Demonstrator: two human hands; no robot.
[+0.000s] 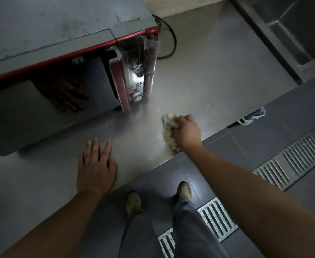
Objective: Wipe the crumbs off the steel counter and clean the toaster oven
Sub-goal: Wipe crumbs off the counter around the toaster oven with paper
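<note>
The steel counter runs across the view. On its left stands the red and grey toaster oven, its dark glass door facing me and reflecting a hand. My right hand grips a crumpled white cloth on the counter near the front edge. A small heap of pale crumbs lies just beside that hand, close to the edge. My left hand rests flat on the counter in front of the oven, fingers straight and spread.
A black power cord loops behind the oven's right side. A steel sink basin sits at the far right. Below the counter edge are dark floor tiles, a metal drain grate, my shoes and a rag on the floor.
</note>
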